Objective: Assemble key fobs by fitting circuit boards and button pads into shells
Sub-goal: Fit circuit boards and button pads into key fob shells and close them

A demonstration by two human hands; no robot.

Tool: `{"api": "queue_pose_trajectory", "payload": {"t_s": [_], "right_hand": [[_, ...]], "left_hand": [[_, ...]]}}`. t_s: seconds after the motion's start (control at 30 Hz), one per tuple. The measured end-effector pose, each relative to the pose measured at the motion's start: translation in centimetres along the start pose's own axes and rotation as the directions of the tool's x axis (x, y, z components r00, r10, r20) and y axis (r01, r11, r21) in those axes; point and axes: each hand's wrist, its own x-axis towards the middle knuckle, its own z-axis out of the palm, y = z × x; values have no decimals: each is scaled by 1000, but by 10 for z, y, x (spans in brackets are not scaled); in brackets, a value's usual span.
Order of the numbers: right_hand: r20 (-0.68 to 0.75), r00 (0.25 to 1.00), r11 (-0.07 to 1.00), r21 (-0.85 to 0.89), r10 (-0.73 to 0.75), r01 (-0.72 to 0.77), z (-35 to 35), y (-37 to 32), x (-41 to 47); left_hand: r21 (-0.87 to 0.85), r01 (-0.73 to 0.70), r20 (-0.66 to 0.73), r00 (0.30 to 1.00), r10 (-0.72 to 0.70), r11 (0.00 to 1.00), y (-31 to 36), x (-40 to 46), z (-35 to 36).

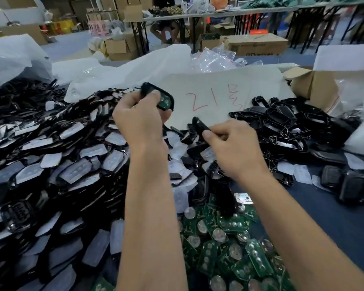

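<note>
Nearest the body, on the dark blue worktop (334, 223), lies a heap of green circuit boards with round silver coin cells (229, 246), close under the forearms, likely so that the next board is an easy reach. To the left spreads a broad pile of black shells fitted with translucent white button pads (57, 164). Above these, the right hand (232, 150) pinches a black plastic shell half (200, 128) between thumb and curled fingers, tilted edge-up, apparently ready to cap the other piece. The left hand (140, 120) is raised a little further out, its grip closed round a black key fob shell holding a green circuit board (159, 97), thumb pressing on the board's face, probably to keep it seated. The two pieces are near but apart, so closing seems the step in hand. Beyond, to the right, sits a pile of empty glossy black shell halves (282, 124) beside a white sheet marked in red (214, 97) and an open brown cardboard box (309, 85).
</note>
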Motion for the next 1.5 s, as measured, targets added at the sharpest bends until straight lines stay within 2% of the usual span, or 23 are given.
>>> {"api": "queue_pose_trajectory", "payload": {"t_s": [0.1,0.17,0.23,0.3,0.37,0.4,0.47,0.53,0.6,0.7,0.8,1.0,1.17,1.4,1.47,1.5], "right_hand": [[-105,976,951,266,190,-156,-40,51,2],[-125,944,878,420,305,-228,-60,76,-1],[-118,920,822,501,373,-269,-72,89,-4],[-96,925,789,558,369,-257,-79,94,-6],[-83,943,768,605,322,-209,-81,94,-6],[-75,950,755,628,302,-191,-82,92,-6],[-58,959,740,649,277,-175,-83,90,-6],[-49,963,720,674,265,-164,-83,90,-5],[-33,968,712,684,247,-158,-82,90,-4],[35,979,731,661,200,-173,-80,89,-4],[74,975,722,660,212,-207,-81,89,-4],[139,967,561,793,212,-237,-82,86,-4],[122,981,544,819,150,-184,-79,83,-6],[215,971,343,909,101,-237,-71,80,-6],[214,971,352,905,105,-237,-74,81,-5],[187,975,396,892,116,-218,-76,82,-5]], "left_hand": [[210,79,228,965,-127,974,-32,-14,26],[408,67,399,884,-244,910,-60,-25,38],[588,-68,511,803,-305,806,-87,-35,44],[700,-254,576,754,-317,668,-106,-44,47],[732,-374,605,741,-292,570,-116,-48,47],[724,-405,619,739,-266,558,-118,-50,47],[678,-437,639,748,-181,591,-120,-50,45],[584,-401,648,753,-108,706,-118,-49,44],[425,-253,670,734,-114,869,-111,-51,45],[230,-74,707,698,-114,970,-105,-57,49],[181,-4,695,708,-125,983,-106,-60,51],[225,93,683,695,-225,970,-106,-55,46],[215,120,720,651,-241,969,-103,-51,41],[203,131,777,581,-241,970,-91,-50,39],[193,140,776,584,-238,971,-88,-52,42],[191,139,762,602,-236,972,-87,-54,43]]}}
